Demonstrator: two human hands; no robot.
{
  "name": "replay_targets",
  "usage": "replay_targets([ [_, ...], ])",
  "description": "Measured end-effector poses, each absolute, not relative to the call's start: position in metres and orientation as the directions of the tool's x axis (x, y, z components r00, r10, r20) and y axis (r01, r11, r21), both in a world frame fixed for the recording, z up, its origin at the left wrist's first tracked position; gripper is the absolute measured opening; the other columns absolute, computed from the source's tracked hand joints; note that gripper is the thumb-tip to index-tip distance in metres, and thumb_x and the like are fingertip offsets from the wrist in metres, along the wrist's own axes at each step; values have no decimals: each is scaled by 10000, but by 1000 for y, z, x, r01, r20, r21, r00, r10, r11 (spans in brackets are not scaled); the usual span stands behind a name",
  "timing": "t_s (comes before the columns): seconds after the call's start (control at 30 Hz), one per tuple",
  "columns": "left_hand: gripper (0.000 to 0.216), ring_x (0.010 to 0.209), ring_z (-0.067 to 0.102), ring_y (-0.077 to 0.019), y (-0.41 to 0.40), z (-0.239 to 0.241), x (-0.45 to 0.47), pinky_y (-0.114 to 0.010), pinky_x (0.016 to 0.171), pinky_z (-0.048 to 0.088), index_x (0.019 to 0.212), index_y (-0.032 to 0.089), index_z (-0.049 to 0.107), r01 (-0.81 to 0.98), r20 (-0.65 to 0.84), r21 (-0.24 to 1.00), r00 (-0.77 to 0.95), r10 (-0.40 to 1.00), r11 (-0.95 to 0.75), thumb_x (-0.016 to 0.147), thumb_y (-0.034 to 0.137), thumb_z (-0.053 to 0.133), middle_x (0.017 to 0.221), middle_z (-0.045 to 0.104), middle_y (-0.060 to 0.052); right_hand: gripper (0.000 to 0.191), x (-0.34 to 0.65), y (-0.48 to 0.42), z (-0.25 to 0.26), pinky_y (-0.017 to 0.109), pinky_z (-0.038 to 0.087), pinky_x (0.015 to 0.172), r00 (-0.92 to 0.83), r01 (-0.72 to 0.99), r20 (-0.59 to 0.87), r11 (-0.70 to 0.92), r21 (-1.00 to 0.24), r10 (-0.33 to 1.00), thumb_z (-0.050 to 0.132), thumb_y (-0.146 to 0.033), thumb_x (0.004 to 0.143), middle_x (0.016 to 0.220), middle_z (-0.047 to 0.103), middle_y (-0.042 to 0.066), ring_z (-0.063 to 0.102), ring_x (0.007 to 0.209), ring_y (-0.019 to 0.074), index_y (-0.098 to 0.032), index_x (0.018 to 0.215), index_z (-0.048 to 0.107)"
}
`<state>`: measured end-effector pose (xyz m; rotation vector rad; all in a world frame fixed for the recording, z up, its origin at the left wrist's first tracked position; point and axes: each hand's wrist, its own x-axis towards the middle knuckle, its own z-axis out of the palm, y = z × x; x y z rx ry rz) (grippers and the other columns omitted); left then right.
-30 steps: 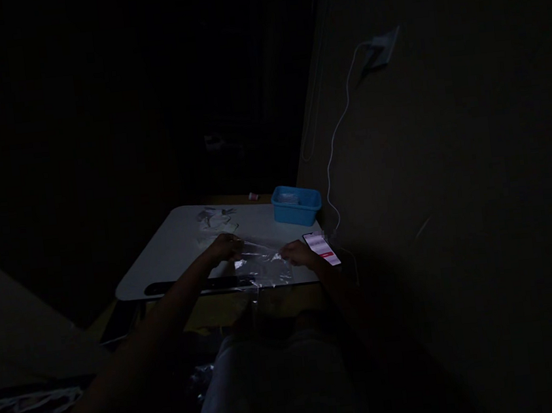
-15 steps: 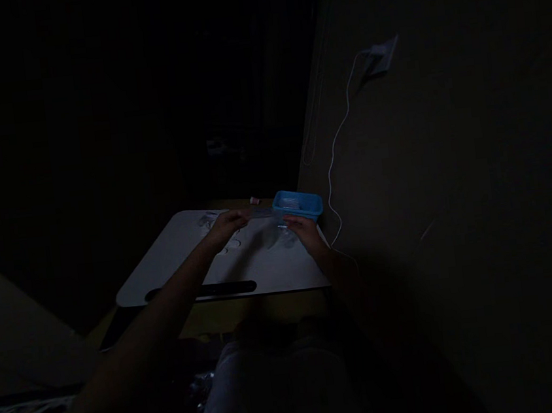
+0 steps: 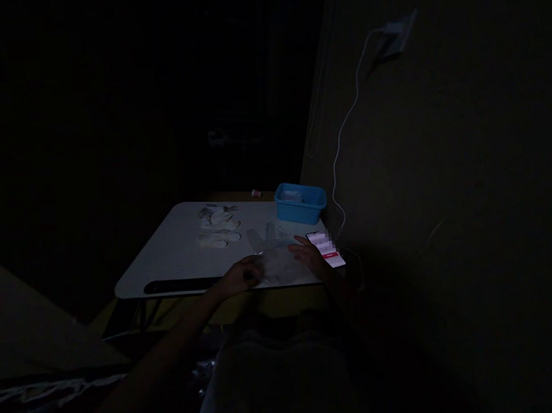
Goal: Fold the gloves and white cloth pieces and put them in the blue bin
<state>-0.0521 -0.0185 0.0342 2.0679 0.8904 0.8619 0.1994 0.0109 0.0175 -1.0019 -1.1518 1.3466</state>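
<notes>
The room is very dark. A clear plastic glove (image 3: 271,253) lies flat on the small white table (image 3: 173,257), fingers pointing away from me. My left hand (image 3: 242,277) rests at the glove's near left edge with its fingers curled on it. My right hand (image 3: 308,255) lies on the glove's right side with fingers stretched out. Several more folded clear gloves (image 3: 218,227) lie in a small pile further back on the table.
A blue plastic tub (image 3: 300,202) stands at the table's back right corner. A lit phone (image 3: 326,248) lies by my right hand. A white cable (image 3: 346,120) hangs from a wall socket (image 3: 398,28). A dark slot (image 3: 180,285) runs along the table's near edge.
Both hands came back from beside the blue tub to the near edge. The clear plastic they held up now lies flat on the table as a glove.
</notes>
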Motion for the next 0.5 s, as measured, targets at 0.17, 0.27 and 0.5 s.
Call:
replay_targets([
  [0.17,302,979,547,-221,-13,35,-46,-346,864,400,865,194,608,71,257,952,346,902,-298,587,309,640,1009,615,-65,372,197,11,20,347,443,770,-90,-156,60,45,-987,994,490,-363,698,860,671,50,606,902,204,-218,1037,537],
  [0.27,367,790,587,-192,-5,33,-38,-316,707,450,877,186,559,-59,94,994,110,990,-87,576,385,622,853,623,-34,350,190,4,20,339,438,794,-89,-146,117,104,-984,989,517,-362,702,862,669,40,598,914,198,-225,1023,542],
  [0.5,360,568,543,-121,3,30,-27,-255,541,422,855,184,492,6,29,1000,-53,998,-29,560,353,608,734,576,8,405,188,7,17,325,467,706,-67,-313,29,7,-950,997,544,-343,682,888,654,27,613,864,195,-257,1074,488],
])
